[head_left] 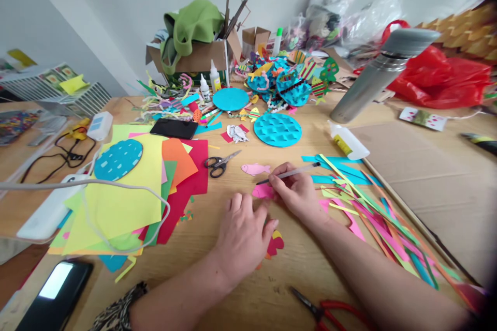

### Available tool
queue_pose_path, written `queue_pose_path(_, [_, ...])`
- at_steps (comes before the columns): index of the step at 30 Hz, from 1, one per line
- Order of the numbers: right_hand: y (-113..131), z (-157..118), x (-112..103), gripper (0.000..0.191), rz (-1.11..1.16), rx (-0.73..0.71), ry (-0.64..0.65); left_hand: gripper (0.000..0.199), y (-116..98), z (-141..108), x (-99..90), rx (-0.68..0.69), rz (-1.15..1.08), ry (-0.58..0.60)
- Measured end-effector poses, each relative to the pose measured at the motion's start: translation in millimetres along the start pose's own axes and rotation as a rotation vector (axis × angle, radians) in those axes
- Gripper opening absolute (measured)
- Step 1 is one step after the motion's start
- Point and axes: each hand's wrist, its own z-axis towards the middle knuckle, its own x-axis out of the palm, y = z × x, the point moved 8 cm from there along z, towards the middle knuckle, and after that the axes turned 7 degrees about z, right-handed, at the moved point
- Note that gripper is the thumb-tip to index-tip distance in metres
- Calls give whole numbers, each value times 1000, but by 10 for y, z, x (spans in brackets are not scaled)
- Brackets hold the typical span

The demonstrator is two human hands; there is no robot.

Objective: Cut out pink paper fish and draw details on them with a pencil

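In the head view, the right hand (pixel 297 191) is closed around a thin, see-through pen with black ends (pixel 298 170). It pinches the pen between thumb and fingers. The pen's tip is at a small bright pink paper fish (pixel 263 191), in the middle of the light brown wooden worktop (pixel 202 274). The left hand (pixel 243 232) is palm down and partly open, with its fingers bent a little. It is just beside the bright pink fish, on the side toward the near edge. I cannot tell if it touches the paper.

A pale pink paper fish (pixel 255 169) lies just past the bright one, toward the back edge. To its left are small scissors with black handles (pixel 219 164). Scissors with red handles (pixel 330 310) lie by the near edge. Yellow paper sheets (pixel 132 201) lie toward the left edge, with a blue spotted paper oval (pixel 118 159) on top. Thin, colourful paper strips (pixel 384 222) are in a messy heap to the right. A bumpy blue disc (pixel 277 130) sits farther back.
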Motion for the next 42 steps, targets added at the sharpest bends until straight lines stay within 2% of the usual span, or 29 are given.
queue_pose_path(6, [-77,-13,18,17,-9,62,27,35,-19,-8,22,32,51,17])
queue_pose_path(21, [-5,-50,139,13,-104,81,163,35,4,15,72,32,45,59])
queue_pose_path(42, [-4,-48,150,11,-125,83,174,34,1,12,60,31,49,112])
